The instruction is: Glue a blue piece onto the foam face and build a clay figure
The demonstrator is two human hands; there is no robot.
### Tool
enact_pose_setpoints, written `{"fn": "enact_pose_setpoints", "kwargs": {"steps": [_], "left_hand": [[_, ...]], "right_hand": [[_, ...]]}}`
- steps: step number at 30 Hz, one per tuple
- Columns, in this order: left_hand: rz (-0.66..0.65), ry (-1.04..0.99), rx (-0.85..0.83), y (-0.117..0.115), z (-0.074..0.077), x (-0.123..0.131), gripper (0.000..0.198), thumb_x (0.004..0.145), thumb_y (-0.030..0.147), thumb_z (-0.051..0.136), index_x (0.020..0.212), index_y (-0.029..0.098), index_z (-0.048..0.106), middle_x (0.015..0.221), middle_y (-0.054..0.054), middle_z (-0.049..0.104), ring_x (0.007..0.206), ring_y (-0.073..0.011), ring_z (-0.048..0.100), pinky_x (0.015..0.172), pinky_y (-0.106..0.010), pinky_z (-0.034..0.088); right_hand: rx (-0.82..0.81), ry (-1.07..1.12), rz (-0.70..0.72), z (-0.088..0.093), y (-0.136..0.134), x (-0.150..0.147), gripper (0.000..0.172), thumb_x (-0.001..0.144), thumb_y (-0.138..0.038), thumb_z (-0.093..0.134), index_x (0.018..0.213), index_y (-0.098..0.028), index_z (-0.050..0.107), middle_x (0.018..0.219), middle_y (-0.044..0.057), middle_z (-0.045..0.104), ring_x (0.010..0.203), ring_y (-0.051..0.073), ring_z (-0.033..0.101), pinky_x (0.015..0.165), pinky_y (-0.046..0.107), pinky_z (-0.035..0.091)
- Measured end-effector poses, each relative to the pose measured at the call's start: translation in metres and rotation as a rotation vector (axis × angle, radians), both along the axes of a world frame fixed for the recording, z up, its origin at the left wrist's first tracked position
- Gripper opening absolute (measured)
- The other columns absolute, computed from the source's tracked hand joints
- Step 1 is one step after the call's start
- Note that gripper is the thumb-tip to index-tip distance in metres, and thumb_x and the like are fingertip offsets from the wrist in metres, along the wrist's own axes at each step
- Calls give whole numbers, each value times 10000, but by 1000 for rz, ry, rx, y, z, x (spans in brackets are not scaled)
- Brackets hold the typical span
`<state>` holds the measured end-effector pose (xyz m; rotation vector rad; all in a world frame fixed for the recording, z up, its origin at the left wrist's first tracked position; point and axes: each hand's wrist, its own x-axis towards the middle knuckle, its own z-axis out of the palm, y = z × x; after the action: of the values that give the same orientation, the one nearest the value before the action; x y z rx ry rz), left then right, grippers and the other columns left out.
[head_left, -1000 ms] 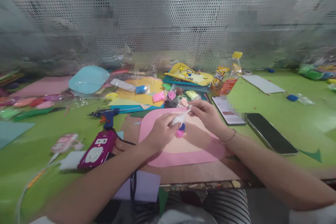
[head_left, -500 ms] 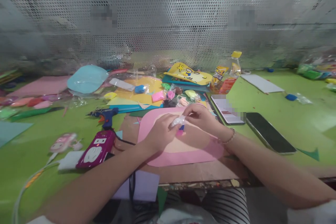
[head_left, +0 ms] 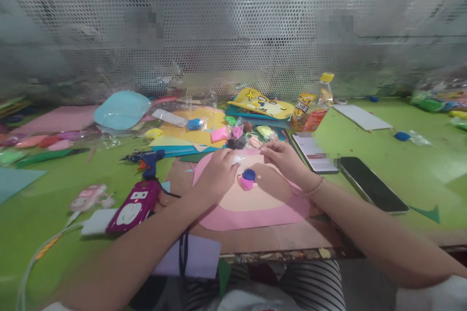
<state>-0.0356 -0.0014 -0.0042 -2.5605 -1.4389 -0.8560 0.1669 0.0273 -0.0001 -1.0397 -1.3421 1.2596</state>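
A pink sheet [head_left: 251, 221] with a cream panel [head_left: 233, 199] on it lies in front of me. On the panel rest a dark blue round piece [head_left: 248, 175] and, touching it, a pink piece [head_left: 246, 183]. My left hand [head_left: 219, 172] is closed at the panel's left side, with a small white clump [head_left: 239, 159] at its fingertips. Over the upper right of the panel, my right hand [head_left: 282, 158] has thumb and fingertips pinched together; anything between them is too small to make out.
Coloured clay packets [head_left: 220, 134] lie behind the sheet. A glue gun [head_left: 148, 160] and a purple device [head_left: 134, 208] are on the left. Two phones [head_left: 372, 184], a bottle [head_left: 325, 90] and a snack packet [head_left: 304, 112] stand or lie right. Perforated metal [head_left: 233, 24] rises behind.
My hands have moved apart, the left one leftward and the right one slightly right and up. The blue and pink pieces, partly covered before, now show fully.
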Motion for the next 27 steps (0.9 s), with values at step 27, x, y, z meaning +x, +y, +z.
{"fn": "enact_pose_setpoints", "kwargs": {"steps": [27], "left_hand": [[198,476,-48,3,-12,-10,502,847,116,369,1326,-31,342,1237,-244,495,1121,-291,476,927,-392,397]], "right_hand": [[-177,191,125,-2,-6,-2,239,556,-222,811,726,-168,653,602,-60,562,518,26,474,461,153,334]]}}
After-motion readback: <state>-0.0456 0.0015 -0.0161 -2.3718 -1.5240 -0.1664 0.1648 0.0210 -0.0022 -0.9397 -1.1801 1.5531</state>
